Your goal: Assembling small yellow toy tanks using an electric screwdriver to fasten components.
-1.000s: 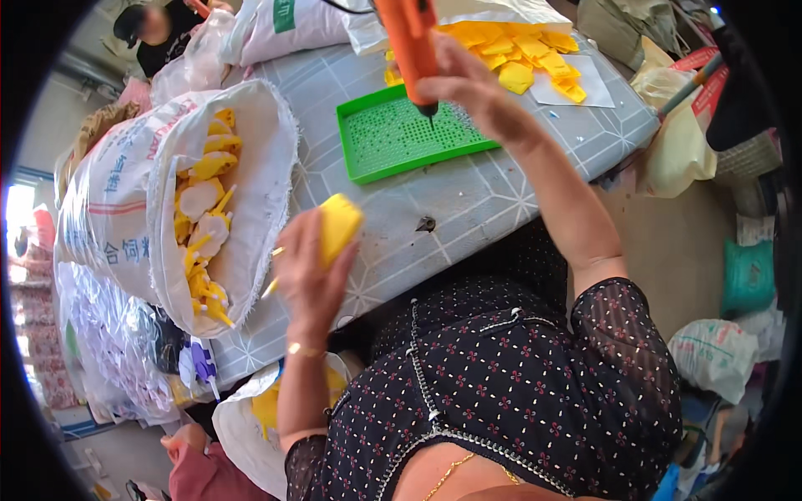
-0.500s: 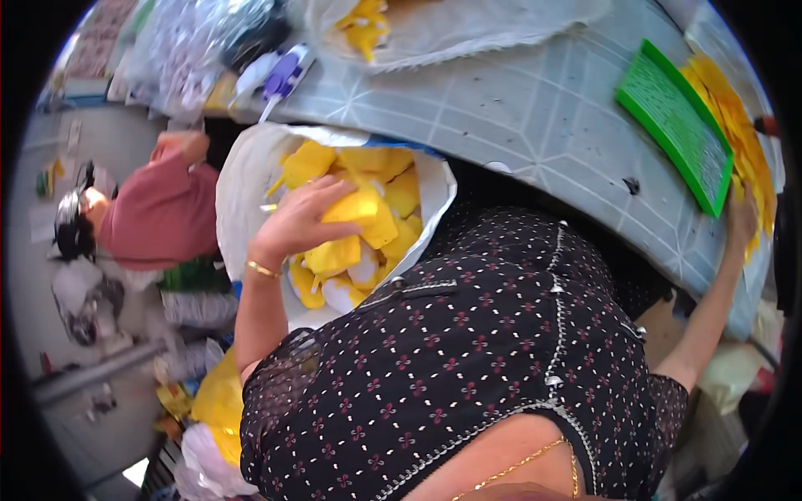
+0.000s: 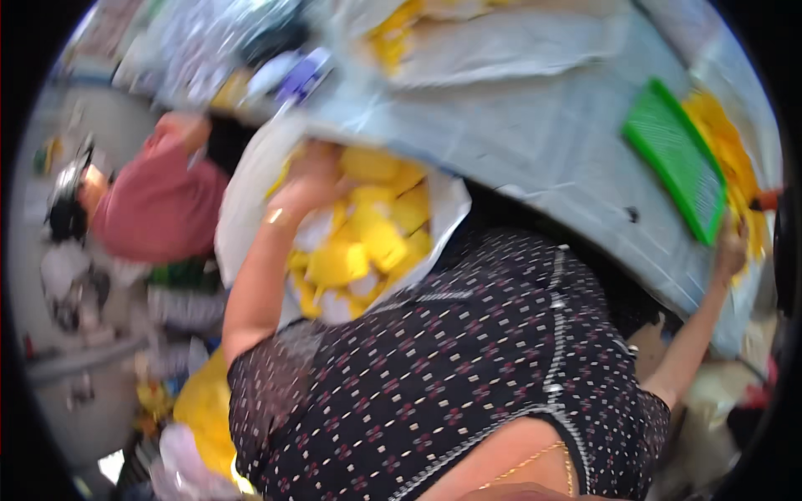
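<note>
Item: left hand [image 3: 313, 173], bare, with a gold-coloured bracelet at the wrist. Sunk among the yellow moulded pieces [image 3: 380, 242], plastic-looking and blocky, in the upper left part of their container. Fingers blurred and partly hidden; cannot tell whether they are spread or pinching a piece.

Item: open-mouthed white woven sack [image 3: 242, 200], standing beside the person, just below the bench edge. Holds those pieces, some with whitish parts showing.

Item: right hand [image 3: 732, 250], arm stretched far to the right, at the near corner of a shallow green rectangular tray [image 3: 668, 188]. Fingers small and blurred; cannot tell whether they press together or pinch anything.

Item: flat yellow pieces [image 3: 725, 138], heaped along the tray's far side.

Item: bench [image 3: 518, 129], with a pale grey, line-patterned cover. Also bears a second white sack [image 3: 518, 63], lying along its far part with yellow contents.

Item: co-worker in a dusty-pink sleeve [image 3: 159, 204], at left.

Changes: half a second ago the left hand lay over the middle of the heap; now it is farther toward the bench side and deeper in. The right hand remains by the tray. In judgement, the work is at picking from the sack, with no piece yet lifted clear.
</note>
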A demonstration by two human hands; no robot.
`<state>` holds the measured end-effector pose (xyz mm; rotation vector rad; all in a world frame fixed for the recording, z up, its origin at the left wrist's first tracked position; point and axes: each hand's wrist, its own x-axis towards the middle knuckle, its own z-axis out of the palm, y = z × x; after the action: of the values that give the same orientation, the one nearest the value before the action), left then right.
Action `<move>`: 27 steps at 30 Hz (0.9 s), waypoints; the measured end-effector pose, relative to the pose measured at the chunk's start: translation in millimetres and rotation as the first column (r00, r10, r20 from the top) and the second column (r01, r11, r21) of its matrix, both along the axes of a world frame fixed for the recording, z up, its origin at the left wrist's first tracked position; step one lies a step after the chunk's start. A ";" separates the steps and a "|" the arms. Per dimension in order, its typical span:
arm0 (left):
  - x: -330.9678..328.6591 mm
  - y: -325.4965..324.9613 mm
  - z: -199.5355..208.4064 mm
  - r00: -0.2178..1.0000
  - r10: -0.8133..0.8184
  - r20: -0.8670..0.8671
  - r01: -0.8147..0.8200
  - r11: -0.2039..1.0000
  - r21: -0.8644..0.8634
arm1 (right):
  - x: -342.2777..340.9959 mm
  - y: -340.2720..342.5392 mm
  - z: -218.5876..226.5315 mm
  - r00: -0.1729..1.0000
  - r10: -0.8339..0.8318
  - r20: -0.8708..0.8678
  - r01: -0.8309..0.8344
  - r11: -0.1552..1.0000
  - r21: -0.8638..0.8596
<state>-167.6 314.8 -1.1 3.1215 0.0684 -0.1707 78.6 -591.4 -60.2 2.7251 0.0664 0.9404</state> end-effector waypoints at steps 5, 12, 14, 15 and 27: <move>-37.4 -27.8 97.2 0.916 0.046 -0.400 -0.065 0.997 -0.034 | -59.1 147.9 41.1 0.923 0.199 0.329 -0.385 0.450 0.806; 63.1 -178.3 119.0 0.899 -0.419 -0.125 -0.065 0.155 -0.986 | -155.7 341.5 136.1 0.629 0.659 0.413 -0.665 0.181 0.725; 94.1 -234.2 102.9 0.836 -0.507 -0.209 -0.326 -0.153 -0.933 | -138.4 372.8 141.4 0.484 0.779 0.398 -0.712 0.086 0.697; 104.7 -258.3 93.1 0.786 -0.574 -0.232 -0.468 -0.306 -0.829 | -134.7 385.7 142.1 0.481 0.804 0.349 -0.730 0.147 0.668; 157.7 -304.4 44.7 0.996 0.079 -0.043 -0.006 -0.421 -0.907 | -81.9 419.8 108.2 0.488 0.831 0.268 -0.611 0.106 0.785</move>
<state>-9.9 10.4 43.6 1.1197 0.0106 -0.0540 -3.3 -171.7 48.0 3.7087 1.6581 0.9461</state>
